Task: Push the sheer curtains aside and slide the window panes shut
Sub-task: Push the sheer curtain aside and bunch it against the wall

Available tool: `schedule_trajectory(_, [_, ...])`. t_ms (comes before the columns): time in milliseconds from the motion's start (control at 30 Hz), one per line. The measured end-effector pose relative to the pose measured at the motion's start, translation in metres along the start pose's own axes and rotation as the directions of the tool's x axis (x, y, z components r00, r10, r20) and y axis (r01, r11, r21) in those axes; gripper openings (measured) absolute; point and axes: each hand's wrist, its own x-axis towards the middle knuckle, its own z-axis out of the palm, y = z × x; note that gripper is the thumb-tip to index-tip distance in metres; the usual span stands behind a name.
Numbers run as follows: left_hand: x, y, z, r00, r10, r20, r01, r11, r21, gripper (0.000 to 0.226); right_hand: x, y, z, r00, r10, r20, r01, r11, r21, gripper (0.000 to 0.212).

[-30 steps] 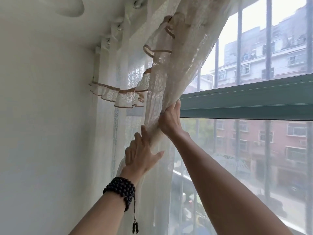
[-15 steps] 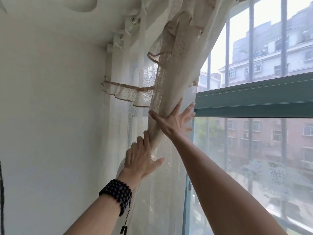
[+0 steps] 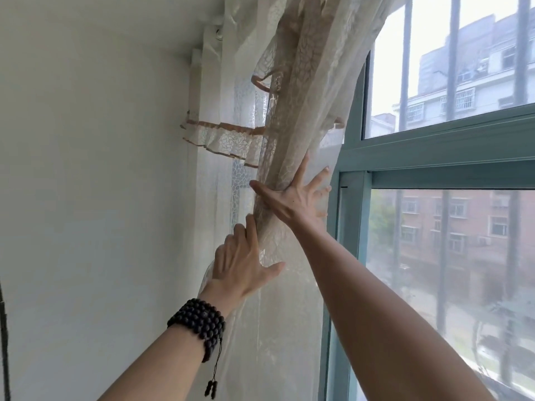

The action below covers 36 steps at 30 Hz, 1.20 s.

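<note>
The sheer curtain (image 3: 292, 134) was bunched into a thick roll between the white wall (image 3: 86, 169) and the green window frame (image 3: 350, 198), so that the glass would be bared for sliding. The right hand (image 3: 292, 198) pressed against the roll with its grip wide, fingers spread and straight, pushing it toward the wall. The left hand (image 3: 240, 264), a bead bracelet (image 3: 199, 322) on its wrist, lay lower on the gathered cloth, fingers relaxed, steadying it. Thin fabric hung over the lower pane (image 3: 451, 256) beside the frame, likely hindering the slide. Bars (image 3: 453, 53) stood outside.
</note>
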Motion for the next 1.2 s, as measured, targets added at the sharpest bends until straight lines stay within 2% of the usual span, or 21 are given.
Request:
schedule_trajectory(200, [0.033,-0.015,0.056,0.997,-0.072,0.018,0.071,0.997,0.018,0.125,0.052,0.029,0.052,0.995,-0.038,0.097,0.033,0.998,0.061,0.137])
schedule_trajectory(400, [0.077,-0.037,0.099,0.991,-0.133,0.002,0.132,0.990,0.051,0.126,0.104,0.040,0.101,0.989,-0.052,0.138,0.038,0.994,0.102,0.136])
schedule_trajectory(600, [0.118,-0.072,0.143,0.991,-0.134,-0.005,0.134,0.986,0.097,0.104,0.152,0.055,0.160,0.986,-0.034,0.162,0.005,0.985,0.175,0.138])
schedule_trajectory(733, [0.145,-0.110,0.177,0.984,-0.169,0.048,0.171,0.985,-0.038,0.096,0.180,0.049,0.208,0.985,-0.038,0.166,0.007,0.983,0.183,0.139])
schedule_trajectory(800, [0.157,-0.129,0.191,0.983,-0.180,0.034,0.182,0.980,-0.084,0.099,0.192,0.044,0.233,0.986,-0.041,0.164,0.009,0.981,0.193,0.141])
schedule_trajectory(1033, [0.198,-0.179,0.249,0.977,-0.212,-0.013,0.211,0.975,-0.067,0.124,0.234,0.041,0.308,0.988,-0.003,0.157,-0.036,0.970,0.239,0.145])
schedule_trajectory(1200, [0.222,-0.207,0.280,0.989,-0.147,-0.027,0.148,0.987,0.056,0.134,0.260,0.043,0.337,0.985,0.006,0.170,-0.036,0.984,0.176,0.147])
